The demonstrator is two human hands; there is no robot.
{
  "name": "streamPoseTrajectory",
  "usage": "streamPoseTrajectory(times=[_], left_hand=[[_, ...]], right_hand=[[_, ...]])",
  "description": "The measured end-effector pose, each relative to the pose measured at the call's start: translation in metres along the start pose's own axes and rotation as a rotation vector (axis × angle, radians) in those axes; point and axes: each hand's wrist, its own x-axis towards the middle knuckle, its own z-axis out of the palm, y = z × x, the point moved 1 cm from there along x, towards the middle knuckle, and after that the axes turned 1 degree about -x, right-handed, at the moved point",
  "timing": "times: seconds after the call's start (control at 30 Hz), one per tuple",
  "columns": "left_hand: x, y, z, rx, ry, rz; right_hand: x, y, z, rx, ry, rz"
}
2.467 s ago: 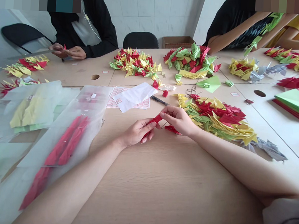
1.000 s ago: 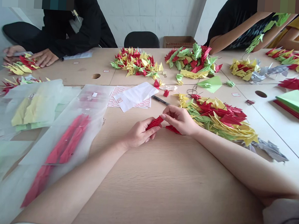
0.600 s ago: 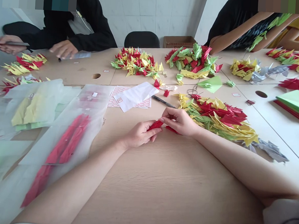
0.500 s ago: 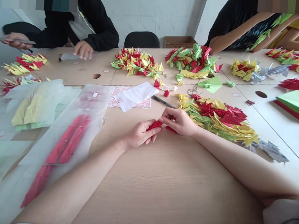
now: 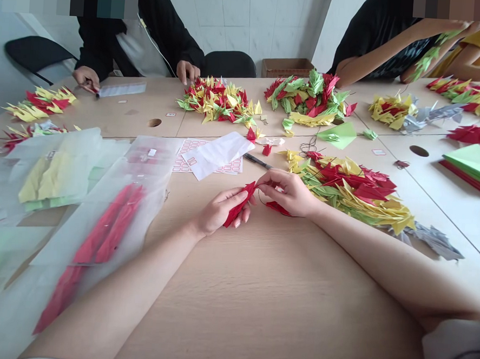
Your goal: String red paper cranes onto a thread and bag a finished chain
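Note:
Several folded red paper cranes [image 5: 241, 205], pressed flat in a bundle, lie in my left hand [image 5: 215, 213], thumb on top and fingers below. At the upper tip of this bundle, my right hand [image 5: 294, 193] is closed in a pinch. A thin dark thread [image 5: 259, 198] loops down from the pinching fingertips; whether a needle is there too is hidden. More folded red paper [image 5: 278, 207] shows beneath my right palm. Just beyond that hand lies a heap of strung red, yellow and green paper cranes [image 5: 354, 181].
Clear sleeves with folded red paper [image 5: 110, 231] cover the table's left. Ahead are a white paper slip [image 5: 221, 154], a black pen [image 5: 257, 160] and more crane heaps [image 5: 218, 99]. Green and red paper sheets [image 5: 474, 167] stack at right. Other people sit across the table.
My left hand has turned the red bundle more upright, so more of it shows. My right fingertips stay at its tip. The person across at left has moved both hands rightward.

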Motion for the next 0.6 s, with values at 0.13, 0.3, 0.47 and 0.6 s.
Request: streamPoseTrajectory(times=[0.13,0.3,0.47,0.6], left_hand=[[0.0003,0.0012,0.0003,-0.032,0.007,-0.012],[0.0005,0.0006,-0.0001,-0.020,0.002,-0.028],[0.0007,-0.0006,-0.0019,-0.028,-0.023,-0.026],[-0.0013,0.0023,-0.0001,-0.086,-0.077,-0.017]], right_hand=[[0.0004,-0.0012,-0.0010,-0.028,0.039,-0.049],[-0.0007,-0.0023,0.0012,-0.082,0.137,-0.041],[-0.0023,-0.0030,0.0029,-0.092,0.178,-0.046],[-0.0027,-0.0029,0.0037,-0.079,0.153,-0.039]])
